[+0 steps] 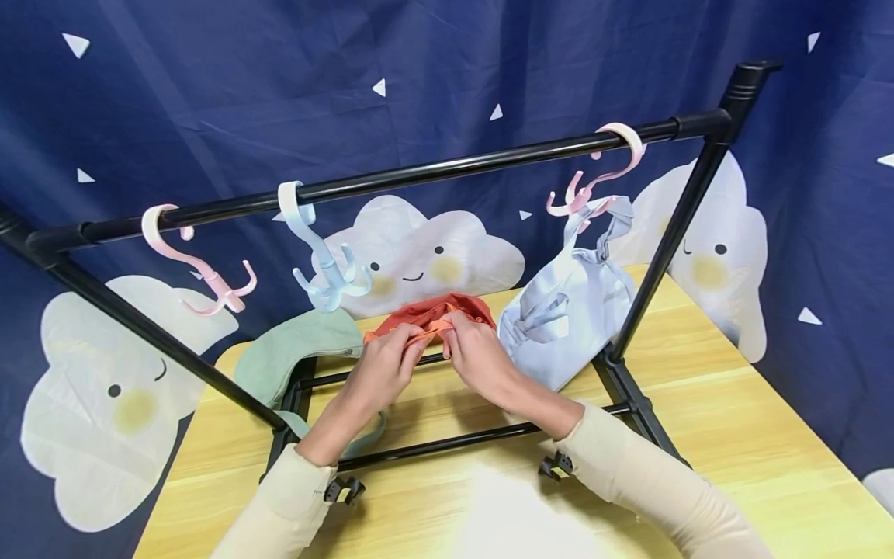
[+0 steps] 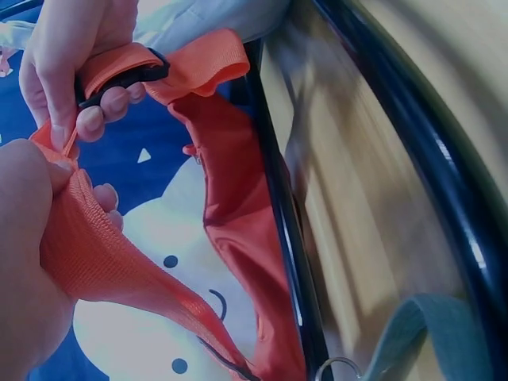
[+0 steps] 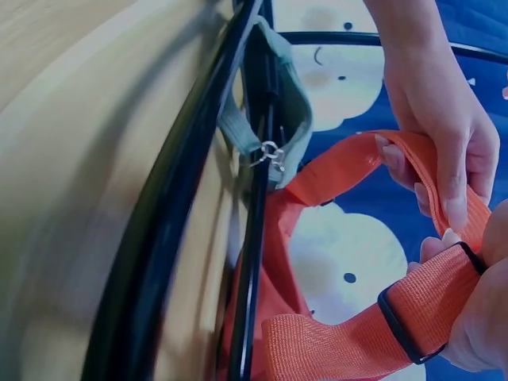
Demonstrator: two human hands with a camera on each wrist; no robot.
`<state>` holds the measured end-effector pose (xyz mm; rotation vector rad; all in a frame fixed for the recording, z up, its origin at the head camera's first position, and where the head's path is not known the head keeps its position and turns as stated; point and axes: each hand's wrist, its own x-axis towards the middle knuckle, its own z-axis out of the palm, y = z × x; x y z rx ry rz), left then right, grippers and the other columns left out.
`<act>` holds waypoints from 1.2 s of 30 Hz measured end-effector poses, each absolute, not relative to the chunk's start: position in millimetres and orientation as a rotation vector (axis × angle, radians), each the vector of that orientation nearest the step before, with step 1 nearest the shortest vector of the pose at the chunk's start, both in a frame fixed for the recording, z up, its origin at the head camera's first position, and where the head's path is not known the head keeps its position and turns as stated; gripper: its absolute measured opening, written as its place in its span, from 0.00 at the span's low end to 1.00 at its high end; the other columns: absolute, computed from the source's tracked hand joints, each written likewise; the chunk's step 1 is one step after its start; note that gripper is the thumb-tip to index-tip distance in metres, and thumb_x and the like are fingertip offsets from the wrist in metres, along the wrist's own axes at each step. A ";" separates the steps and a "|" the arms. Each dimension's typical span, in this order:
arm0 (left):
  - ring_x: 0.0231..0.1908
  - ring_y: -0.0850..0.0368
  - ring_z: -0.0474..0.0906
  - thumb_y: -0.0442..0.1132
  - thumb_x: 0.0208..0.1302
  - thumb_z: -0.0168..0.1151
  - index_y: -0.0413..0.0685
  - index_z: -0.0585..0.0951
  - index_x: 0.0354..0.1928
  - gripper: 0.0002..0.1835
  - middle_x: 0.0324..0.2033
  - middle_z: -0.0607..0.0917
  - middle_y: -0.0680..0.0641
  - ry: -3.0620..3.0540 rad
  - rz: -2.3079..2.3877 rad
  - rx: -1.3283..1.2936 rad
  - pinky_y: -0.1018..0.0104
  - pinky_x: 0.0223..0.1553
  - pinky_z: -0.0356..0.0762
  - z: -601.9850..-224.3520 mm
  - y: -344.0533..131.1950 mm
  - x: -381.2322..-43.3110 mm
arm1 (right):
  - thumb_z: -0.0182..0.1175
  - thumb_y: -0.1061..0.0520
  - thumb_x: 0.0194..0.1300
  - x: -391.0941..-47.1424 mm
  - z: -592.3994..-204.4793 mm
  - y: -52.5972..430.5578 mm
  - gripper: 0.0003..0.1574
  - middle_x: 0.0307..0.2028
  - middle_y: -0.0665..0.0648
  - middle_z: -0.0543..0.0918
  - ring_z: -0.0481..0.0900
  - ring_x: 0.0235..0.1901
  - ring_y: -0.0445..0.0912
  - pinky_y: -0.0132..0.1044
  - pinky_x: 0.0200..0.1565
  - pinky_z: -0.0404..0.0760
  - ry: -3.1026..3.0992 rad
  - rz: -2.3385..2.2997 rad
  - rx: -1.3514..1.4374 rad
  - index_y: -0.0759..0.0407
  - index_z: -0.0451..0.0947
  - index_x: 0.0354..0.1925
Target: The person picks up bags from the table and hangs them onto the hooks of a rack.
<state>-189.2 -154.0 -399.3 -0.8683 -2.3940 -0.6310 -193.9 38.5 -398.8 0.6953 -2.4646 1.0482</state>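
My left hand (image 1: 380, 365) and right hand (image 1: 482, 353) meet at the middle of the rack, over its lower bars. Between them they grip the orange strap (image 2: 119, 262) of a red bag (image 2: 238, 206). Thumb and fingers of the left hand pinch the webbing. My right hand holds the same strap close beside, around its black slider buckle (image 3: 401, 325). The bag's red body slumps low behind a lower bar, partly hidden by my hands in the head view. Both ends of the strap run down to it.
A black rack's top bar (image 1: 433, 172) carries a pink hook (image 1: 202, 272), a light blue hook (image 1: 324, 264) and another pink hook (image 1: 594, 178). From the right hook hangs a pale blue bag (image 1: 587, 310). A green bag (image 1: 300, 349) lies at left on the wooden table (image 1: 733, 419).
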 end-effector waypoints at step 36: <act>0.30 0.48 0.87 0.28 0.66 0.63 0.37 0.80 0.46 0.07 0.38 0.90 0.37 -2.268 -0.654 -0.829 0.57 0.29 0.85 -358.2 -155.1 -178.6 | 0.49 0.63 0.75 -179.6 -356.2 43.0 0.15 0.24 0.49 0.82 0.75 0.22 0.38 0.31 0.26 0.75 -2.361 1.301 0.619 0.53 0.81 0.50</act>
